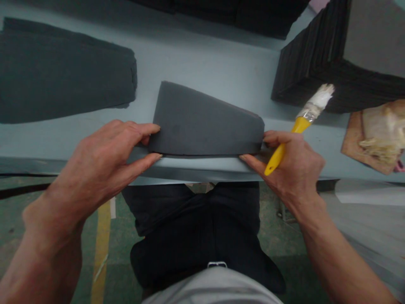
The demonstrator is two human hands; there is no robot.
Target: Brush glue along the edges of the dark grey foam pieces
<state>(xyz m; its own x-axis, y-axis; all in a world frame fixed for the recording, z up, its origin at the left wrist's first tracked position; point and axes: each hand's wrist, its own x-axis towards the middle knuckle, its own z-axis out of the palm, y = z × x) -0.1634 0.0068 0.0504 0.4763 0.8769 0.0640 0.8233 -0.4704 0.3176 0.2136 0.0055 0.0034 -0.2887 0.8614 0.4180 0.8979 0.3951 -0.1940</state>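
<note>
A dark grey tapered panel point(207, 122) lies near the table's front edge, its narrower end to the right. My left hand point(110, 156) grips its left end, forefinger on the side and thumb at the front corner. At the right end my right hand point(287, 164) pinches the panel between thumb and fingers. The same hand also holds a brush point(302, 124) with a yellow handle, its whitish bristles pointing up and away to the right.
Dark cut pieces point(66, 76) lie at the left of the pale table point(202, 55). A tall dark stack point(310, 59) stands at the back right, near a brown board point(356, 139) with yellowish residue. More dark material point(221, 12) lies along the back.
</note>
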